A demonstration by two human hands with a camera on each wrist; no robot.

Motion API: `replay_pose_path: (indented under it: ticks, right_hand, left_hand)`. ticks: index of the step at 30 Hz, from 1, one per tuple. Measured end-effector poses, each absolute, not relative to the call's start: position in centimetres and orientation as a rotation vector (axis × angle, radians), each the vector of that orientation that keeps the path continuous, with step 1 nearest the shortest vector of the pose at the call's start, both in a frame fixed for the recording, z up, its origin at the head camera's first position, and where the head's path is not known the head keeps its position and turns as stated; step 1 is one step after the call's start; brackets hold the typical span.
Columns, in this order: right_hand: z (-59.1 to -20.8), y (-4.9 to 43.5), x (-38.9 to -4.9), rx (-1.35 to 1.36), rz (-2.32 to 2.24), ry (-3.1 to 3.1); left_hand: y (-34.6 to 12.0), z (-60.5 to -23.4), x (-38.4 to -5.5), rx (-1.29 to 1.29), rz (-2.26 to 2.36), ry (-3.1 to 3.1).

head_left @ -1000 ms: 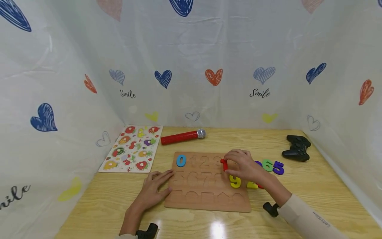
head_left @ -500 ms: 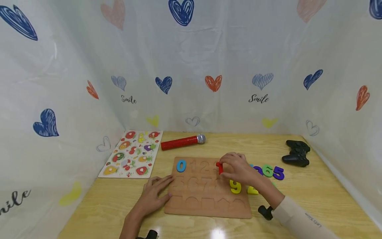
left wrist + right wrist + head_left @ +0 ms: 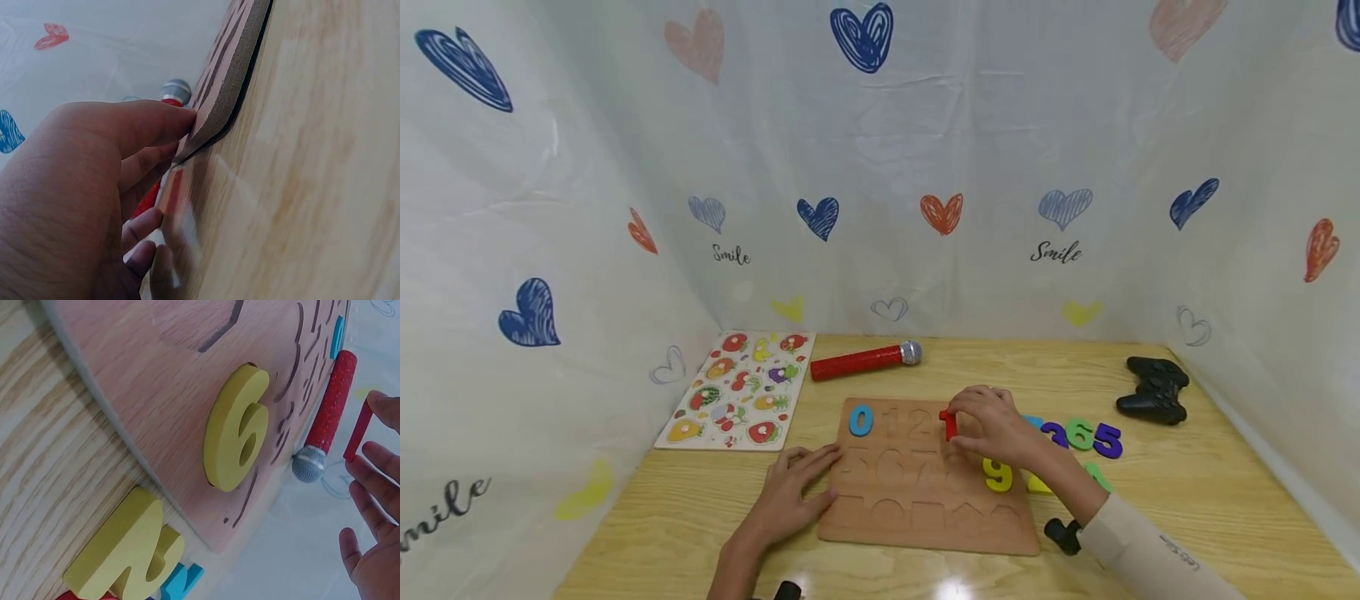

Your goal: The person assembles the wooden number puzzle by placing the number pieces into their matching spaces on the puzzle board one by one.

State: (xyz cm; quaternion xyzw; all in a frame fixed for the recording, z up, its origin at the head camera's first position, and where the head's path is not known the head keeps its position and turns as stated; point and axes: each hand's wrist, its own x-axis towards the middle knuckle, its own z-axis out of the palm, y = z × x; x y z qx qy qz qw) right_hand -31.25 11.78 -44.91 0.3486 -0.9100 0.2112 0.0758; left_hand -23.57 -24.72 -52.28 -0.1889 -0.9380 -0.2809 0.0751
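My right hand [image 3: 997,427] pinches a red number 1 [image 3: 952,427] between thumb and fingertips, over the top row of the wooden number board [image 3: 925,538]. In the right wrist view the red piece [image 3: 359,430] appears edge-on between the fingertips. My left hand [image 3: 792,492] rests on the table with thumb and extended fingers touching the board's left edge; the left wrist view has its fingertips at the board's corner [image 3: 209,122]. A blue 0 [image 3: 861,420] lies in the board's top left recess. A yellow 9 [image 3: 997,475] sits at the right of the middle row.
Right of the board lie loose numbers, among them a purple 5 [image 3: 1108,441], a green 6 [image 3: 1080,434] and a yellow 2 [image 3: 125,550]. Behind are a red microphone [image 3: 861,362], a fruit puzzle board [image 3: 696,435] and a black game controller [image 3: 1153,390]. A heart-printed curtain [image 3: 985,275] surrounds the table.
My right hand has carried the red 1 a little leftward over the top row. The left hand keeps its place at the board's edge. The head view has tilted slightly upward.
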Motion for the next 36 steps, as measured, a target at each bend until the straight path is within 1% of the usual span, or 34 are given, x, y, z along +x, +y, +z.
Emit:
replay_pose_path:
  ticks: [36]
  right_hand:
    - [-45.9, 7.6, -32.8, 1.183, 0.599, -2.684]
  left_hand:
    - [-24.5, -52.1, -23.4, -0.560, -0.870, -2.812]
